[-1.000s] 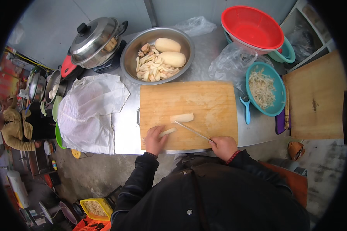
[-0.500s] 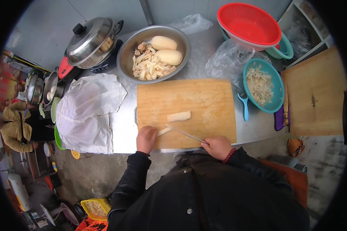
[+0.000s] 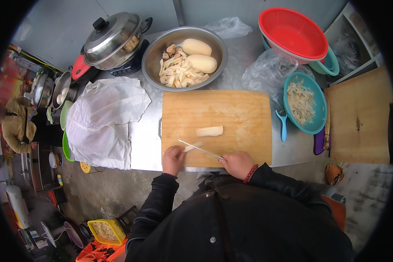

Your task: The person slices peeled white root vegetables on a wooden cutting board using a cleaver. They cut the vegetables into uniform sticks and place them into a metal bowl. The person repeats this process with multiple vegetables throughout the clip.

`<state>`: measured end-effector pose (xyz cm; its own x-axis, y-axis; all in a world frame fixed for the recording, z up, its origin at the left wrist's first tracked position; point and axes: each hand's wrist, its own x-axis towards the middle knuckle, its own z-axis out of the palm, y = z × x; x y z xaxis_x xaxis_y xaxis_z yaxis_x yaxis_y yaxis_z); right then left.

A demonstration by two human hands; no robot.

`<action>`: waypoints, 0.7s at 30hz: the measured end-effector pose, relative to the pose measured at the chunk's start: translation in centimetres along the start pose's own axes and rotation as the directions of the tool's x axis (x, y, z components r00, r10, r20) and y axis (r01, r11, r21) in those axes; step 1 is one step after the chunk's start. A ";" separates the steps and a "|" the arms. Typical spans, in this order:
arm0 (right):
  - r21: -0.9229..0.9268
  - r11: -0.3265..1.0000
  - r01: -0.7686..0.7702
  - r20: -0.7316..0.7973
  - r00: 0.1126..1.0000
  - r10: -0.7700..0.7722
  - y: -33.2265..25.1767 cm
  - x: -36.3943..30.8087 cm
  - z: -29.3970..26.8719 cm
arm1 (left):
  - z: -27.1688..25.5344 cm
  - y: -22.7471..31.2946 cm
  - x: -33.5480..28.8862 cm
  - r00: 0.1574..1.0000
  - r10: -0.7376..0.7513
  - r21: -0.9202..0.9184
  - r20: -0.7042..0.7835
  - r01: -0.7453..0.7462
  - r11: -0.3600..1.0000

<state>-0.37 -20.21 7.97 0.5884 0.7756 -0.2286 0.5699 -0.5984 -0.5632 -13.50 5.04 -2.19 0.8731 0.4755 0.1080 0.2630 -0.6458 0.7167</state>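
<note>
My left hand is closed, its fingertips pinching the near end of a narrow pale strip of root vegetable, perhaps lotus root. The strip lies slanted near the front of a wooden cutting board. My right hand grips a knife at the board's front edge, handle mostly hidden in the fist. The blade points left and crosses over the strip, its tip close to my left fingers; whether it touches the strip I cannot tell. Just beyond lies a thicker pale root piece, apart from both hands.
Behind the board, a steel bowl holds whole peeled roots and cut strips. To the right are a blue peeler, a teal basin of shreds and a red colander. Leftward lie a white cloth and a lidded pot.
The whole view has shifted slightly. My right hand has moved left with the knife, so the blade now reaches farther across the strip. My left hand keeps its pinch on the strip.
</note>
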 end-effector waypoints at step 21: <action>-0.079 0.997 0.008 0.127 0.992 0.002 0.1 1.8 1.2 | -0.1 -0.3 0.4 0.995 0.099 0.028 0.020 -0.100 0.995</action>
<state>0.08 -18.62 6.48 0.5118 0.7936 -0.3290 0.6184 -0.6061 -0.5003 -13.27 5.52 -2.31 0.9031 0.3966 0.1648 0.1859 -0.7068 0.6826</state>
